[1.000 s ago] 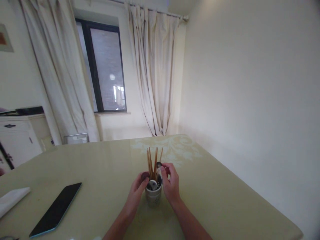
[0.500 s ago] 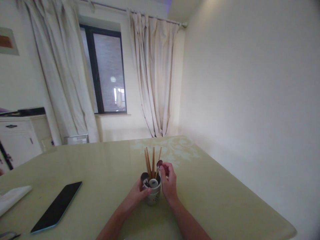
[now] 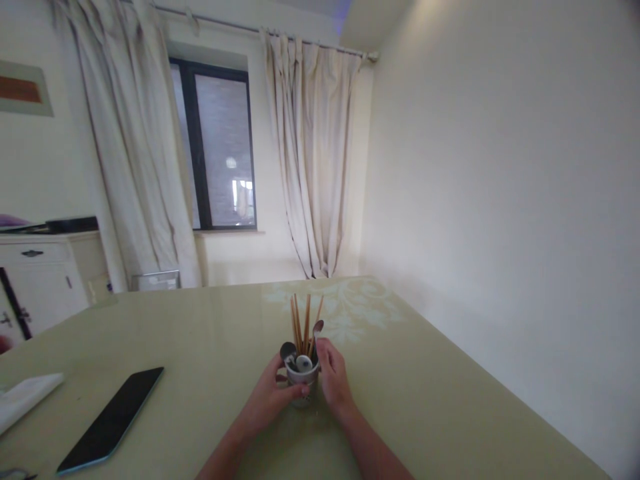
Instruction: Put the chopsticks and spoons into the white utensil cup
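Observation:
A pale cup (image 3: pixel 303 377) stands upright on the table in front of me. Several wooden chopsticks (image 3: pixel 307 325) rise from it, along with a dark spoon (image 3: pixel 287 351) leaning left and another spoon (image 3: pixel 319 327) on the right. A small white round-ended piece (image 3: pixel 303 363) sits at the front of the opening. My left hand (image 3: pixel 269 395) wraps the cup's left side, thumb across its front. Against the right side of the cup, just below the right spoon, my right hand (image 3: pixel 335 377) is closed with its fingers curled; its fingertips are partly hidden.
A dark flat tablet-like slab (image 3: pixel 113 420) lies on the left of the green-covered table (image 3: pixel 210 353), with a white object (image 3: pixel 30 397) beyond its left side. A white wall (image 3: pixel 500 233) borders the table's right edge. Curtains and a window stand behind; a white cabinet (image 3: pixel 40 280) is far left.
My right hand has let go of the right spoon and moved down to the cup's side. My left thumb has slid further across the cup's front. The view has shifted slightly.

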### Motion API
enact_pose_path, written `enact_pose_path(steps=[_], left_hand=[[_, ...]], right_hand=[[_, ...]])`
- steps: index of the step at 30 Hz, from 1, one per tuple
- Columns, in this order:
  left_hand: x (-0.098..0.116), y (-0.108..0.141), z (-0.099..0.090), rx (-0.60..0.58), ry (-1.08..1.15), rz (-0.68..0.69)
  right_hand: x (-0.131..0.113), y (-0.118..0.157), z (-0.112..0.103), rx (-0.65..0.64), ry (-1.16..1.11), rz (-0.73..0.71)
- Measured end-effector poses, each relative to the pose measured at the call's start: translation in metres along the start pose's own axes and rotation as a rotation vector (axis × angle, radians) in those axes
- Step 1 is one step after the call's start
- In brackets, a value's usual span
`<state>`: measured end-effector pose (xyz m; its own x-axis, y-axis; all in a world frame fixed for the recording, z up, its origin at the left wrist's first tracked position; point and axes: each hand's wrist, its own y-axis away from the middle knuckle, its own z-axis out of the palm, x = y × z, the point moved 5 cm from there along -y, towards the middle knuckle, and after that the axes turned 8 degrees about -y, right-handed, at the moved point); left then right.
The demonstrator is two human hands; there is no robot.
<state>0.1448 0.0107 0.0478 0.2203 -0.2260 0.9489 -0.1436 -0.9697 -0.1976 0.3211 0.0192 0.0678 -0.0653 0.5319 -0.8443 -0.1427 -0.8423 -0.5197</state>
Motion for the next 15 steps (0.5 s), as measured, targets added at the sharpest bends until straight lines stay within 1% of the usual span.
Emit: enact_pose_path(steps=[2, 4, 7, 9, 10, 12, 15], left_hand=[[0.003, -0.001, -0.005, 0.063, -0.090, 0.003], [0.007, -0.002, -0.008, 0.097, -0.155, 0.019], [0.010, -0.002, -0.010, 0.068, -0.203, 0.056], [0.005, -0.002, -0.009, 0.026, -0.234, 0.077], [0.001, -0.003, -0.008, 0.008, -0.253, 0.084], [-0.011, -0.004, -0.007, -0.008, -0.300, 0.084], [-0.028, -0.004, -0.007, 0.028, -0.402, 0.080]], right_hand=[[0.006, 0.003, 0.002, -0.053, 0.023, 0.001], [0.009, 0.007, 0.004, -0.089, 0.067, 0.001], [0.007, 0.011, 0.009, -0.132, 0.111, -0.015], [0.005, 0.011, 0.012, -0.132, 0.122, -0.021], [0.004, 0.010, 0.012, -0.113, 0.134, -0.021], [0.004, 0.005, 0.009, -0.032, 0.174, -0.020], [0.012, -0.006, -0.006, 0.121, 0.234, -0.029]])
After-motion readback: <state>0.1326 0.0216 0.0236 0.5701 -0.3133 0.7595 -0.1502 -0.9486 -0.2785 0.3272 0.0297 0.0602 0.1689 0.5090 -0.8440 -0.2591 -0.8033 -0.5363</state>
